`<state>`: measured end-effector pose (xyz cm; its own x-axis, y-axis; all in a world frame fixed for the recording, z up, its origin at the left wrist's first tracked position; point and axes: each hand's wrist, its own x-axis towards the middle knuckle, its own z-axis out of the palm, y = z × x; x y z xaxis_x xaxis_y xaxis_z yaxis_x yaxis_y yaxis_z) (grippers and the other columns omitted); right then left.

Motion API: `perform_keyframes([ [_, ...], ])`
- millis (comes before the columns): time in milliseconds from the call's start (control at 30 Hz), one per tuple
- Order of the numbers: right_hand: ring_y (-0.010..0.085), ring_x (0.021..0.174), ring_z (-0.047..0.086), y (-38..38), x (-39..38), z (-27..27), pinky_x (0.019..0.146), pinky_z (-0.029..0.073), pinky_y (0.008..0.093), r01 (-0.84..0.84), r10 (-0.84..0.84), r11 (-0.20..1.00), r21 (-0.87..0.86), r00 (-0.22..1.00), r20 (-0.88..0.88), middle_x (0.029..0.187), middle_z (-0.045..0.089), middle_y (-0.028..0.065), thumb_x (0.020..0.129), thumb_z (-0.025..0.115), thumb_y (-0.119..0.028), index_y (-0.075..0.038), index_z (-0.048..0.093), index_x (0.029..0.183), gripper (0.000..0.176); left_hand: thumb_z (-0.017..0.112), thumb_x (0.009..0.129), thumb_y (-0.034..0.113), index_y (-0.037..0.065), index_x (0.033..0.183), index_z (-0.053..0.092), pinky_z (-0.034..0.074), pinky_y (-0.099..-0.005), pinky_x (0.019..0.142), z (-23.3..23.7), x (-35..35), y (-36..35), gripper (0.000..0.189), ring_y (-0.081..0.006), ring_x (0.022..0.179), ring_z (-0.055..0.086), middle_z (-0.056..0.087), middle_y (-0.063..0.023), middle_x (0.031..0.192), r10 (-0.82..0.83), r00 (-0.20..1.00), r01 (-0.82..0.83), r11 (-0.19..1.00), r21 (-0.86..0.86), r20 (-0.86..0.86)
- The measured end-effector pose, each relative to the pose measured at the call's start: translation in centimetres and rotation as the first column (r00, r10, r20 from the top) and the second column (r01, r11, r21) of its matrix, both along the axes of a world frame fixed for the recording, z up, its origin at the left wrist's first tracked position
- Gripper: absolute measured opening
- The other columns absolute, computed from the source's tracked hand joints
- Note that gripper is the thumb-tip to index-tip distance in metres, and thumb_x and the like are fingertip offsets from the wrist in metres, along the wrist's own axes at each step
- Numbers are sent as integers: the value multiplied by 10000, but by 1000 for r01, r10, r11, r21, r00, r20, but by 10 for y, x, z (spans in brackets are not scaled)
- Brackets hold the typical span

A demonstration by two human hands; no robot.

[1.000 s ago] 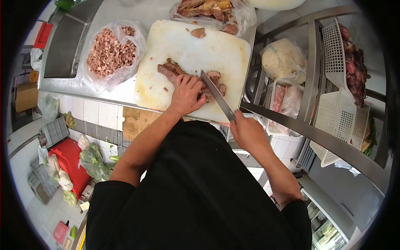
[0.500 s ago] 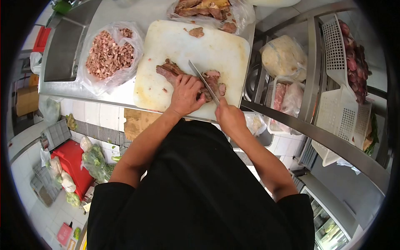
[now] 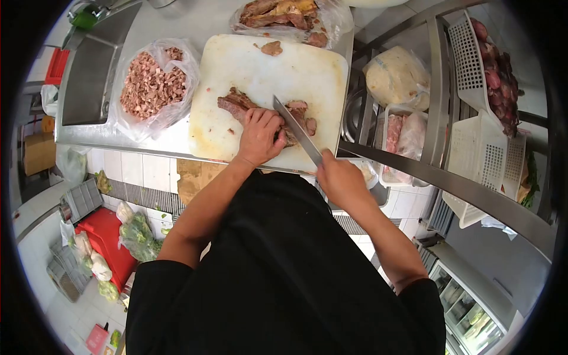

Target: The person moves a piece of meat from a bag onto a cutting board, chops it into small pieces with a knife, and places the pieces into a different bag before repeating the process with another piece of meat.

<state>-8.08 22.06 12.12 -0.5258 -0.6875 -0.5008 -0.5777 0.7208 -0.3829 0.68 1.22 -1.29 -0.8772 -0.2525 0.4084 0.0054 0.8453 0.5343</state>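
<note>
L hand [image 3: 260,133] lies on the cooked meat slab [image 3: 235,105], fingers curled down and pinning it, not spread. R hand [image 3: 338,180] is fisted tight round the knife [image 3: 296,129]; the handle is hidden inside the fist. The slab sits near ctr of the white cutting board [image 3: 236,65], toward its 6 o'clock edge, w/ cut slices [image 3: 306,121] just off at 3 o'clock of the L hand. The blade runs from the fist at 5 o'clock up to 11 o'clock, lying right beside the L knuckles. My read for doing this well: tuck fingertips back so the knuckles, not the tips, guide the blade. Use long drawing strokes rather than pushing straight down, since cooked meat prob. shreds. Hold slice thickness even and cut across the grain if it shows; can't tell grain from here. The slab is close to the board's 6 o'clock rim, so better nudge it toward 12 o'clock. A stray bit [image 3: 272,48] lies at the board's 12 o'clock. A bag of diced meat [image 3: 151,86] sits at 9 o'clock of the board, a bag of big pieces [image 3: 284,12] at 12 o'clock, and a rack [image 3: 438,89] at 3 o'clock.
</note>
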Motion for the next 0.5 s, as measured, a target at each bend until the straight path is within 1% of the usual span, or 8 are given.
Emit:
perform_keyframes([
  [67,474,759,686,-22,-3,-39,719,527,579,25,-26,999,-33,999,-42,796,696,268,988,558,-203,20,542,1222,324,683,773,157,66,987,629,397,-497,1009,-1,-1,2,238,-316,1085,563,628,-111,1075,3,1000,-3,1000,-6,-5],
  [100,477,760,686,-35,-4,-44,719,527,581,39,-45,997,-74,995,-86,793,696,263,986,563,-203,25,540,1209,320,686,774,159,67,989,627,399,-497,1005,-1,-1,1,240,-317,1082,564,628,-111,1070,14,1000,-14,1000,-19,-13],
  [133,477,760,686,-32,-4,-40,719,527,581,40,-46,996,-79,995,-83,793,696,263,986,563,-203,25,540,1209,320,686,774,159,67,989,627,399,-497,1005,-1,1,0,240,-317,1082,564,628,-111,1070,13,1000,-13,1000,-24,-11],
  [200,470,806,710,-18,-3,-18,744,555,573,-5,6,997,-79,1000,9,825,704,292,972,545,-149,39,559,1081,218,690,775,161,70,992,627,401,-497,1000,0,-1,1,243,-319,1085,563,626,-111,1071,17,1000,-17,1000,-26,0],
  [233,470,806,710,-7,-1,-6,744,555,573,-12,12,997,-83,1000,5,825,704,292,972,545,-149,39,559,1081,218,690,775,161,70,992,627,401,-497,1000,-1,-3,-1,243,-319,1085,563,626,-111,1071,23,1000,-23,999,-30,-4],
  [300,474,786,711,15,9,11,731,558,575,34,-33,999,-5,998,56,818,704,296,962,534,-142,31,562,1068,205,683,784,177,67,987,619,383,-506,1016,-4,-1,0,239,-334,1095,548,603,-122,1062,5,1000,-5,1000,19,-8],
  [433,480,753,707,-15,10,-46,712,558,580,35,-36,999,-38,999,-24,800,704,286,961,536,-149,25,560,1052,199,680,784,171,66,985,617,385,-505,1014,-3,-2,0,235,-336,1090,549,601,-126,1062,15,1000,-15,1000,-4,-4],
  [500,486,730,703,-45,4,-63,701,559,581,61,-71,992,-108,994,-87,780,701,281,959,543,-154,26,556,1046,201,680,770,147,60,993,626,388,-502,1035,0,0,0,245,-319,1101,564,624,-120,1083,6,1000,-6,1000,12,2],
])
